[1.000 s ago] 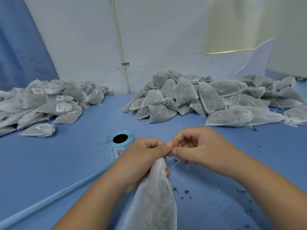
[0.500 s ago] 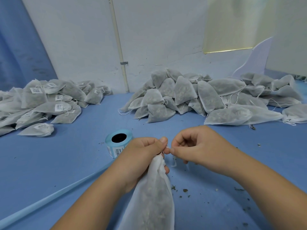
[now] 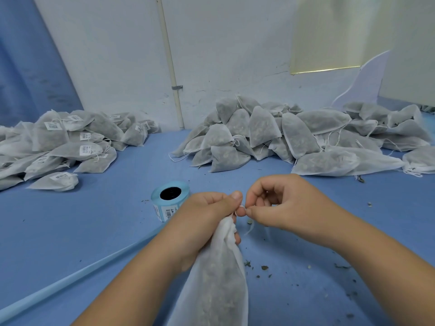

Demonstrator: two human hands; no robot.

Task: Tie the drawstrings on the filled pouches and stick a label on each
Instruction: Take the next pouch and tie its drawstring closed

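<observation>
A filled white mesh pouch (image 3: 219,285) lies in front of me, its gathered neck clamped in my left hand (image 3: 202,222). My right hand (image 3: 280,203) sits just to the right, thumb and forefinger pinching the thin white drawstring (image 3: 242,207) where it meets my left thumb. A loose string end (image 3: 250,230) dangles below. The blue label roll (image 3: 170,199) stands on the table just left of my left hand, its backing strip (image 3: 77,276) trailing toward the lower left.
A heap of labelled pouches (image 3: 61,144) fills the far left of the blue table (image 3: 106,227). A bigger heap of unlabelled pouches (image 3: 294,135) runs along the back right by the white wall. Dry herb crumbs (image 3: 264,268) lie near my right forearm.
Both hands have shifted slightly lower and the fingertips have drawn tighter on the drawstring at the pouch neck. The pouch stays in my left hand.
</observation>
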